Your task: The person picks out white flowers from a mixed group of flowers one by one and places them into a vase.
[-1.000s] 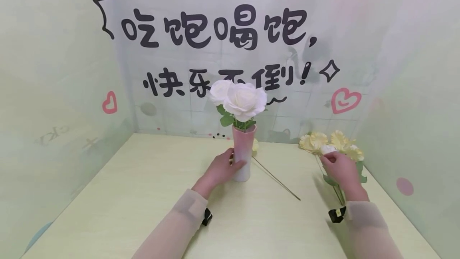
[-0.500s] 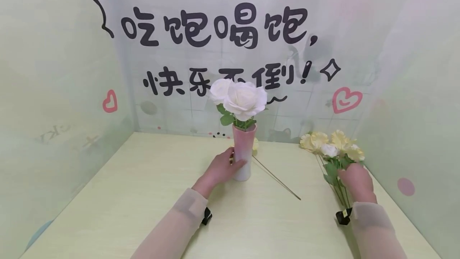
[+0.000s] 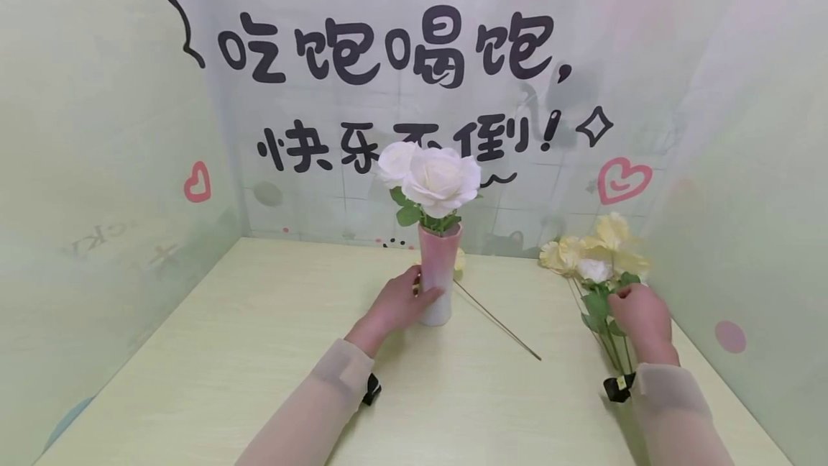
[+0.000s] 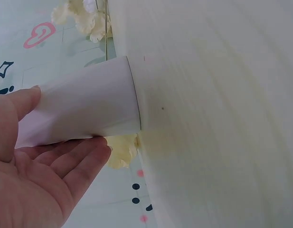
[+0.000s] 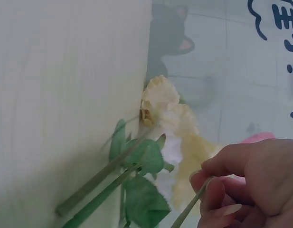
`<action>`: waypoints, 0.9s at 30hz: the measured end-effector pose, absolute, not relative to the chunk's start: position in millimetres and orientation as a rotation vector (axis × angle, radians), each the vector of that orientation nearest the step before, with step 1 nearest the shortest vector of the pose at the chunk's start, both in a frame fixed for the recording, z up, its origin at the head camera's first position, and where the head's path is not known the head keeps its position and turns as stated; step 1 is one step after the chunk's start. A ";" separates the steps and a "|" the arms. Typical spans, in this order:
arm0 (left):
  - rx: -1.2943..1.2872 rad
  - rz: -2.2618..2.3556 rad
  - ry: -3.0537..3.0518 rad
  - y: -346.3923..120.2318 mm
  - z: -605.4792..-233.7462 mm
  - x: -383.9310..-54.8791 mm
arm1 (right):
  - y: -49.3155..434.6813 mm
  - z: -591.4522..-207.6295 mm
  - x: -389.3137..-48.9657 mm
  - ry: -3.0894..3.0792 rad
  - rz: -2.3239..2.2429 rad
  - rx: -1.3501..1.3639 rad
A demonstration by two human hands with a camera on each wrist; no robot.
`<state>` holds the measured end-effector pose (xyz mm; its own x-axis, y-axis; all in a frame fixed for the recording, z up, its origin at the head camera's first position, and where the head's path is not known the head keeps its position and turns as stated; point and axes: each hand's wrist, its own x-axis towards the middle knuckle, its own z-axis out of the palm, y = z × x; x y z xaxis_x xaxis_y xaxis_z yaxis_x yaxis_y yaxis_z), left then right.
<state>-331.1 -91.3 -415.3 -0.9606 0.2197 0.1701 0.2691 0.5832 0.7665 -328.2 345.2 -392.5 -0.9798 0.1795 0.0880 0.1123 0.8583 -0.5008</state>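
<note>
A pink-to-white vase [image 3: 437,272] stands upright on the table, holding two white roses [image 3: 442,182] with green leaves. My left hand [image 3: 397,300] grips it low down, thumb on the near side and fingers behind; the left wrist view shows the vase's pale base [image 4: 99,102] between them. At the right, my right hand [image 3: 643,315] pinches a thin green flower stem [image 5: 190,209] between thumb and fingers. Above that hand is a raised yellow flower [image 3: 613,232]. Beside it lie another yellow flower [image 3: 563,256], a white bloom [image 3: 594,270] and leafy stems.
Behind the vase lies a yellow flower [image 3: 460,263], mostly hidden, and a thin bare stem [image 3: 498,319] runs from there toward the front right. The pale table [image 3: 259,351] is enclosed by printed walls at the back and both sides.
My right hand has moved down and right from the white bloom to the stems and taken hold of one. A yellow flower has risen from the pile. My left hand stays on the vase.
</note>
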 end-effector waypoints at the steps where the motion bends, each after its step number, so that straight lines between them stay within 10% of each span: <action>1: -0.423 -1.342 -2.745 -91.2 -415.2 -331.1 | 343.9 -390.1 -328.3 -2.894 0.761 -0.224; 27: -0.411 -1.346 -2.754 -91.2 -415.4 -331.9 | 268.1 -397.4 -331.7 -2.997 0.770 0.054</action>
